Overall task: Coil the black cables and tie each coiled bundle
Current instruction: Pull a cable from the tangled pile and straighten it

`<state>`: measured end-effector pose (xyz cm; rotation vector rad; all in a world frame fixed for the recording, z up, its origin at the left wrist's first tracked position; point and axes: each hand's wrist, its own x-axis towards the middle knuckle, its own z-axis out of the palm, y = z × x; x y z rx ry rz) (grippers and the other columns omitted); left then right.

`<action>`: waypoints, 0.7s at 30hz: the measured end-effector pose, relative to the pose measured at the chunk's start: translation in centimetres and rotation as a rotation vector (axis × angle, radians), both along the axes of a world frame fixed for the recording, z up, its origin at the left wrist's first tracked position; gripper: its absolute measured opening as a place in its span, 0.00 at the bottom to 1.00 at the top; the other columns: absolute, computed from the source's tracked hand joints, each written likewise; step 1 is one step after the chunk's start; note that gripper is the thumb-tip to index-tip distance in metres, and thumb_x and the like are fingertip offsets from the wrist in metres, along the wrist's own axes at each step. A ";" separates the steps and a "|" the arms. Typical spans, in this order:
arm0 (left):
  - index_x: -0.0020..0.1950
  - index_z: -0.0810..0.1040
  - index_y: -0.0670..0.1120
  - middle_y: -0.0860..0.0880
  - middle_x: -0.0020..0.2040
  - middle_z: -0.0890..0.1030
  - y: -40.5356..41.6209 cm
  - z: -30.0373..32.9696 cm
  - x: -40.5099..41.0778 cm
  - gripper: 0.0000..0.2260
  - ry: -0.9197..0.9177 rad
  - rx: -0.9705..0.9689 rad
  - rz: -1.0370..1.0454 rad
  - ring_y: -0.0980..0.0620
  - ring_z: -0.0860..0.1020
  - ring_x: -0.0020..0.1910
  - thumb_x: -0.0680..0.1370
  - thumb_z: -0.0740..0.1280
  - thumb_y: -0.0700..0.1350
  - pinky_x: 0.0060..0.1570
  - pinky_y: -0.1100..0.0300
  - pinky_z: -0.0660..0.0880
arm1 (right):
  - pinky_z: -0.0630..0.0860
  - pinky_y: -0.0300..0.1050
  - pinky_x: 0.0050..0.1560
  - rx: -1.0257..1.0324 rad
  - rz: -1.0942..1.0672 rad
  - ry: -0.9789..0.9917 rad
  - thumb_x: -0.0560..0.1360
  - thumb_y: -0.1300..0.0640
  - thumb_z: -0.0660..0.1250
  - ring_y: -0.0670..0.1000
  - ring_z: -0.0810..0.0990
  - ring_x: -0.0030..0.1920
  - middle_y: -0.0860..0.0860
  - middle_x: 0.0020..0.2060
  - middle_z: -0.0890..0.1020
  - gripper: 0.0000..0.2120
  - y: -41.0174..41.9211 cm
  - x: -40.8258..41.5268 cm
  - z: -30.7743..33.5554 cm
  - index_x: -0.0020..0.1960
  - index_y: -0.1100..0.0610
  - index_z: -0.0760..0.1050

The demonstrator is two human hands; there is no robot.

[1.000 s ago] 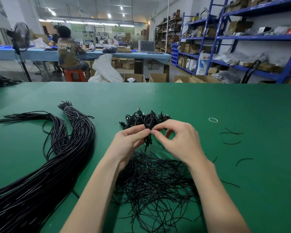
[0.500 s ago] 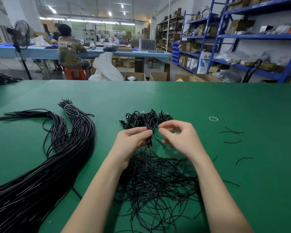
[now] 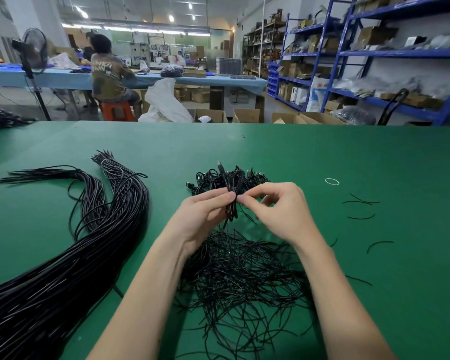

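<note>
We work at a green table [image 3: 322,157]. Left of our hands lies a long cable bundle [image 3: 63,268]; beneath them, a heap of ties [image 3: 239,276]; just beyond, tied coils [image 3: 213,179]. Our left hand [image 3: 200,216] grips a coil [image 3: 233,196]; our right hand [image 3: 278,211] pinches it at the middle. A ring [image 3: 332,181] lies far right.

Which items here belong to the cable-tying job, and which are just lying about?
In the job: coiled cable in both hands, loose tie wires, finished bundles, long uncoiled cables.
Lying about: white ring, stray wire pieces.
</note>
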<state>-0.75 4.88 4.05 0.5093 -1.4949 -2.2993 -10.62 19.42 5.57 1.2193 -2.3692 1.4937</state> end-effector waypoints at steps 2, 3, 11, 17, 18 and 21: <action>0.54 0.85 0.44 0.47 0.49 0.87 0.0 0.1 0.1 0.24 0.051 -0.111 0.037 0.56 0.84 0.49 0.59 0.80 0.48 0.50 0.65 0.77 | 0.69 0.34 0.28 -0.065 0.031 -0.285 0.74 0.54 0.76 0.45 0.74 0.26 0.43 0.27 0.82 0.10 -0.4 0.4 0.5 0.34 0.49 0.85; 0.50 0.87 0.47 0.48 0.49 0.87 0.1 0.2 0.2 0.22 0.073 -0.175 0.051 0.56 0.84 0.49 0.58 0.80 0.51 0.49 0.66 0.77 | 0.67 0.33 0.26 -0.123 0.077 -0.539 0.74 0.58 0.75 0.43 0.73 0.26 0.46 0.29 0.82 0.10 -0.5 0.5 0.7 0.33 0.53 0.85; 0.52 0.84 0.42 0.43 0.50 0.86 -0.1 0.2 0.0 0.22 0.059 -0.034 0.048 0.52 0.83 0.49 0.59 0.79 0.46 0.50 0.63 0.78 | 0.72 0.34 0.29 -0.038 0.164 -0.635 0.78 0.55 0.72 0.44 0.80 0.30 0.46 0.42 0.87 0.02 0.1 0.2 1.1 0.48 0.51 0.85; 0.54 0.83 0.41 0.45 0.47 0.86 -0.3 0.0 0.1 0.23 0.025 0.061 0.018 0.53 0.82 0.44 0.60 0.79 0.43 0.51 0.61 0.78 | 0.79 0.38 0.42 0.004 0.049 0.040 0.71 0.52 0.79 0.44 0.81 0.33 0.34 0.44 0.85 0.08 0.5 -0.3 0.1 0.47 0.41 0.85; 0.53 0.83 0.41 0.45 0.47 0.86 -0.3 -0.1 0.1 0.23 0.023 0.061 0.016 0.53 0.82 0.44 0.60 0.79 0.43 0.52 0.61 0.78 | 0.79 0.41 0.43 0.015 0.031 0.066 0.71 0.49 0.79 0.45 0.81 0.34 0.33 0.43 0.85 0.06 0.4 -0.3 0.0 0.46 0.40 0.85; 0.53 0.83 0.42 0.44 0.49 0.86 -0.3 -0.1 0.1 0.22 0.021 0.042 0.010 0.52 0.83 0.46 0.60 0.79 0.43 0.53 0.60 0.77 | 0.80 0.44 0.41 -0.005 0.008 0.085 0.71 0.46 0.79 0.45 0.82 0.35 0.34 0.38 0.85 0.02 0.3 -0.1 -0.3 0.43 0.41 0.86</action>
